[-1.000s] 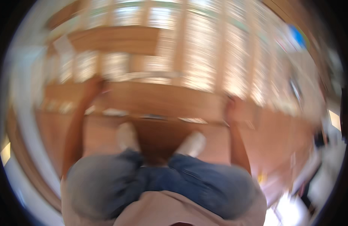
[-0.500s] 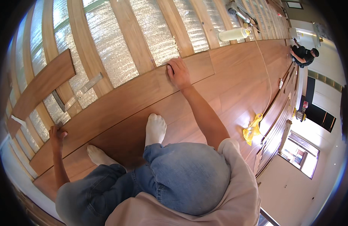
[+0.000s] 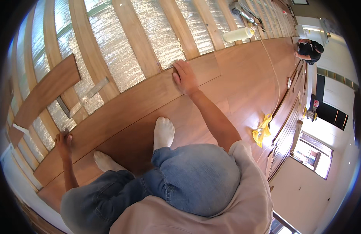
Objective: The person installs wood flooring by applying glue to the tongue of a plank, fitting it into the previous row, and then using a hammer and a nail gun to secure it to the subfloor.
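Observation:
A long brown floorboard [image 3: 122, 107] lies along the edge of the laid wooden floor [image 3: 243, 74]. My left hand [image 3: 64, 146] grips its far edge near the left end, fingers over the edge and thumb on top. Farther right, my right hand [image 3: 186, 78] rests on the same board, its fingertips curled over the far edge beside the silver foil. Both hands press the board from that side, and their fingertips are partly hidden. A thin dark seam runs between this board and the neighbouring boards under my feet.
Wooden battens [image 3: 137, 37] over silver foil stretch beyond the board. A short offcut board [image 3: 47, 93] and a metal square [image 3: 84, 99] lie on them. A pale glue bottle [image 3: 238, 35], power tool [image 3: 243, 11], cord and yellow bag [image 3: 262, 130] are rightward. Another person [image 3: 309, 50] crouches far right.
The dark gap between the held floorboard and the laid floor looks narrower. My left hand has shifted slightly right with the view; both hands keep their places on the board.

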